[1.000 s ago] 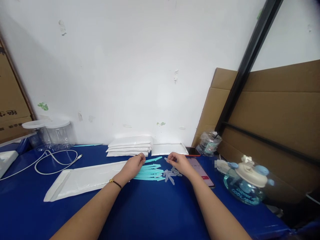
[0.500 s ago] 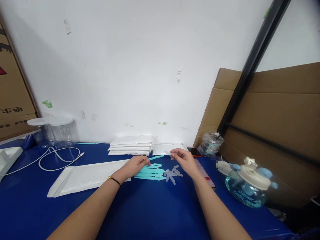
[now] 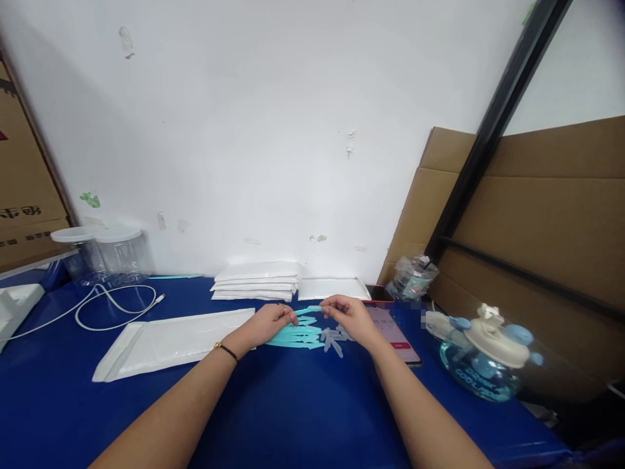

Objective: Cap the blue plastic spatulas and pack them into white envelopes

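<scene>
My left hand [image 3: 267,324] is closed on a slim teal eyebrow razor [image 3: 309,309], which points right. At its far end, my right hand [image 3: 352,318] pinches with thumb and finger around the tip, where a small clear cap is mostly hidden by the fingers. Below the hands lie several teal razors [image 3: 295,337], side by side on the blue table [image 3: 303,404]. Several loose clear caps [image 3: 333,341] lie in a small heap at the right ends of those razors, under my right hand.
A white padded envelope [image 3: 170,342] lies left, partly under my left wrist. Behind are stacked white envelopes [image 3: 256,281] and another flat one [image 3: 334,288]. A phone [image 3: 398,332] and a drinking bottle [image 3: 483,365] stand right; a white cable [image 3: 117,319] and clear jars [image 3: 122,257] are left.
My right hand has moved slightly left, bringing the clear cap to the end of the razor in my left hand. My left hand has barely shifted.
</scene>
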A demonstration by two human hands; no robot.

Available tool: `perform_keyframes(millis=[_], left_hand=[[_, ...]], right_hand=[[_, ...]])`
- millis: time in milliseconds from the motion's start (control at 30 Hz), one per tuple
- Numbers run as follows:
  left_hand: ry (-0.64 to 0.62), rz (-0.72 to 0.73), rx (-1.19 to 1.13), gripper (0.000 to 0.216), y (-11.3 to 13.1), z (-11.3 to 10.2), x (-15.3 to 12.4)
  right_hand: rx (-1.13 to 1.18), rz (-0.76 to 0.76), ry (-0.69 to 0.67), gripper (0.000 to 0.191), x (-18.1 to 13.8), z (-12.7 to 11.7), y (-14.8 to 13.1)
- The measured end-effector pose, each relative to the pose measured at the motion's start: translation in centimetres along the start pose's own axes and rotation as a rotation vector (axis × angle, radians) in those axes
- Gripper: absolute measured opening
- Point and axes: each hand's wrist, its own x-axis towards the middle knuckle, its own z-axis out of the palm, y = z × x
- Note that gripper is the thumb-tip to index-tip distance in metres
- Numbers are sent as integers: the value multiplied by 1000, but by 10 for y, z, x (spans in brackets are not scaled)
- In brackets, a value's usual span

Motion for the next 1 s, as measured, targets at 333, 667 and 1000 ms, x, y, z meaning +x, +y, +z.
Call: perform_keyframes(millis=[333,667,1000], left_hand=[[237,-166,361,27,-27,-1,7],[138,-270,388,13,-37,-1,9],[209,-199,257,16,-28,-3,5]], right_hand=[[-90,174,99,22,9,-24,38],[-463,224,-87,17,0,-50,40],[-451,212,-143,9,-3,-49,40]])
